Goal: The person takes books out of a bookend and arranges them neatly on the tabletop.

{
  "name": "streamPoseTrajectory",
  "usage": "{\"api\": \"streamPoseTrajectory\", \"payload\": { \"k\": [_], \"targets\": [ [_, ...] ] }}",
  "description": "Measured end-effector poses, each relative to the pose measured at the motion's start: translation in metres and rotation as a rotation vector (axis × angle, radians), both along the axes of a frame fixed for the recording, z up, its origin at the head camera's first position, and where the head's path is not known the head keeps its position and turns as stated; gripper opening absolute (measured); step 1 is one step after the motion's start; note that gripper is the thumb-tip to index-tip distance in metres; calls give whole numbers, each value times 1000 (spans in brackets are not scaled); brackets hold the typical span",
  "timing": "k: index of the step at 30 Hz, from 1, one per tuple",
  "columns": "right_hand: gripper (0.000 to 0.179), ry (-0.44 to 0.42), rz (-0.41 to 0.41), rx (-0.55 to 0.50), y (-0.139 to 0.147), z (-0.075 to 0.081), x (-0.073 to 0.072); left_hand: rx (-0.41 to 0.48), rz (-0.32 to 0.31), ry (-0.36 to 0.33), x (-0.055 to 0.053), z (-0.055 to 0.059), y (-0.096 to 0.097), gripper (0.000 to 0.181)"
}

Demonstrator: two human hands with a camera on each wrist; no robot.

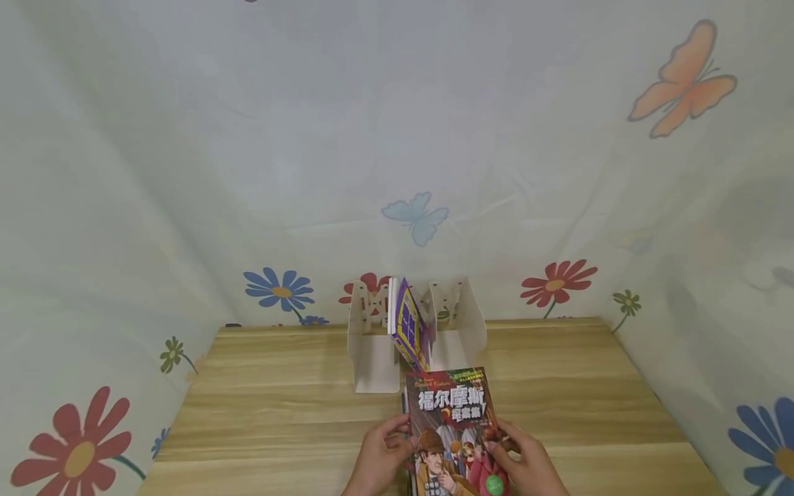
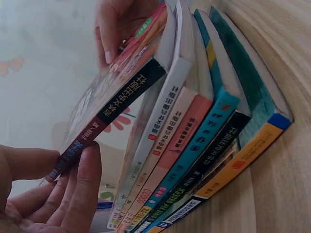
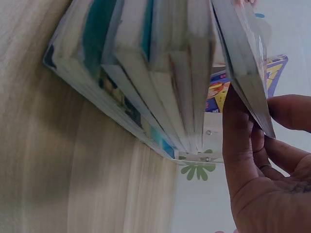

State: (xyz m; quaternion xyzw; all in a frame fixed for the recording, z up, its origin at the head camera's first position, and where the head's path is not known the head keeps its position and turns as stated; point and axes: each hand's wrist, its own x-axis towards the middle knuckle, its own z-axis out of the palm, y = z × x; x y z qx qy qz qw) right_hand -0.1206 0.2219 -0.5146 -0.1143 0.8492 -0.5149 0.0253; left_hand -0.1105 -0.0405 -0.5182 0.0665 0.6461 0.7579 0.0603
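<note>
Both hands hold the top book [image 1: 455, 430] of a stack, a dark-red paperback with cartoon figures and large white Chinese letters on its cover. My left hand [image 1: 382, 456] pinches its spine side, thumb above and fingers below, as the left wrist view shows. On the opposite side, my right hand [image 1: 526, 460] pinches the page edges between thumb and fingers. The book's far end is tilted up off the pile. Beneath it lie several books [image 2: 194, 141] with spines in white, pink, teal, black and orange, seen from the page side in the right wrist view.
Behind the stack stands a white book rack [image 1: 376, 365] with dividers. A purple and yellow book [image 1: 409, 324] leans upright in its middle section. The rack is near the back edge of the wooden table [image 1: 273, 413]. Flower-printed cloth [image 1: 298, 172] hangs behind and at the sides.
</note>
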Motion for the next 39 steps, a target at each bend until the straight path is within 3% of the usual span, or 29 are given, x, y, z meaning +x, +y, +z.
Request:
{"api": "streamPoseTrajectory", "payload": {
  "k": [9, 12, 19, 24, 31, 34, 39],
  "targets": [
    [43, -50, -11, 18, 1, -5, -2, -29, 26, 12, 1, 0, 2, 43],
    [43, -24, -6, 24, 2, -8, -2, -51, 37, 1, -2, -6, 2, 43],
    [42, 34, -12, 5, 3, -19, -2, -96, 64, -22, -10, -36, 2, 45],
    [41, 84, 5, 16, 4, -26, -1, -127, 70, -21, -10, -41, 2, 44],
    [42, 49, -21, 72, 4, -29, -1, -202, 75, -8, -8, -37, 3, 40],
    [43, 49, -45, 79, 3, -30, 0, -240, 87, 10, -9, -43, 2, 39],
    [42, 126, -66, 85, 3, -35, 2, -252, 96, 24, -11, -54, 2, 41]
  ]
}}
